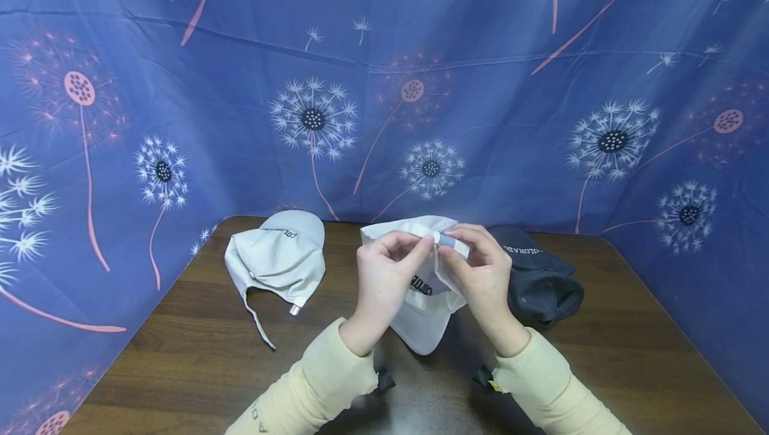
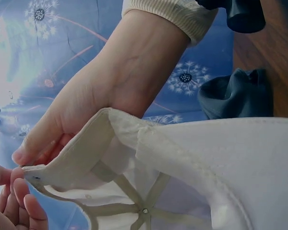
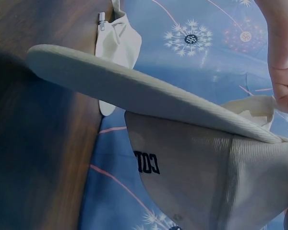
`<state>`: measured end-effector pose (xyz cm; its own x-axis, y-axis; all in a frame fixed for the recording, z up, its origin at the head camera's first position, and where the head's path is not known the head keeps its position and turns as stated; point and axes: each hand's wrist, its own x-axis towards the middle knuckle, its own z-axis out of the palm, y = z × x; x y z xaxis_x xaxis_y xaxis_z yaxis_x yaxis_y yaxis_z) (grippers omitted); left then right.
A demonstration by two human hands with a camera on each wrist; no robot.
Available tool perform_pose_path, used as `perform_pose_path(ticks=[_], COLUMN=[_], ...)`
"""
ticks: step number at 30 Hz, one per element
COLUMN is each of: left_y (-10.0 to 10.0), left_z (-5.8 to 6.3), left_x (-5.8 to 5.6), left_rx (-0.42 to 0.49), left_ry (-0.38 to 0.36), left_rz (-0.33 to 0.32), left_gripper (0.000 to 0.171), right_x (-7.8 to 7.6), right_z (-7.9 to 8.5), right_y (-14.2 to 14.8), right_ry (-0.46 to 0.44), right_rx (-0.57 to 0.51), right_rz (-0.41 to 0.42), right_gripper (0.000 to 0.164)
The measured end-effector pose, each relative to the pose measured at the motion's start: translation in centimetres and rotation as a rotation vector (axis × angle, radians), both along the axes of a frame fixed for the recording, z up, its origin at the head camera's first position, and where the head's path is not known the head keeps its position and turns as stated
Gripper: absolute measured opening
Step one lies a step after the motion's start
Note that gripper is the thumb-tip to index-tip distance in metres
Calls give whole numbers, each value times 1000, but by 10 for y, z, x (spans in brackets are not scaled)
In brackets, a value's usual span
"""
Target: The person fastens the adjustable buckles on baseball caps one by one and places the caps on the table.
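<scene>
A white cap (image 1: 422,331) with dark lettering is held up over the table, its brim toward me. My left hand (image 1: 384,278) pinches the strap end at the cap's back opening between thumb and forefinger. Close beside it, my right hand (image 1: 485,275) pinches the other side of that opening, near a small metal buckle (image 1: 436,246). A grey-blue label (image 1: 449,240) shows between the two hands. The inner seams of the cap (image 2: 158,211) appear in the left wrist view; the right wrist view shows its brim (image 3: 149,93) from the side.
On the brown table (image 1: 180,355), a second white cap (image 1: 279,255) lies at left with its strap (image 1: 258,321) hanging loose. A dark cap (image 1: 541,278) lies at right, partly behind my right hand. Blue dandelion-print cloth (image 1: 384,88) hangs behind and at both sides.
</scene>
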<state>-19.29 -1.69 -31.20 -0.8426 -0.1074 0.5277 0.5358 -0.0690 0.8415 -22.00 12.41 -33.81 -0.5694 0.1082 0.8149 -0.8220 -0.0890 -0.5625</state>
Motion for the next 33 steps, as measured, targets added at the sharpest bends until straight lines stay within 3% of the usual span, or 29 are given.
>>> perform_pose_path(ticks=[4, 6, 13, 17, 24, 33], left_y=[-7, -11, -30, -40, -47, -45], left_z=[3, 6, 26, 39, 46, 43], left_x=[6, 9, 2, -8, -28, -42], left_rx=[-70, -138, -434, -589, -759, -781], left_ry=[34, 92, 471, 589, 626, 497], left_rz=[11, 28, 87, 41, -91, -216], left_gripper=[15, 12, 9, 15, 23, 25], right_x=[0, 0, 1, 0, -2, -1], right_z=[1, 1, 1, 0, -1, -1], right_y=[1, 1, 0, -1, -1, -1], right_ry=[-7, -9, 9, 21, 21, 30], right_rx=[8, 11, -3, -9, 1, 7], right_rz=[-5, -7, 7, 15, 15, 30], right_gripper=[19, 19, 19, 19, 18, 19])
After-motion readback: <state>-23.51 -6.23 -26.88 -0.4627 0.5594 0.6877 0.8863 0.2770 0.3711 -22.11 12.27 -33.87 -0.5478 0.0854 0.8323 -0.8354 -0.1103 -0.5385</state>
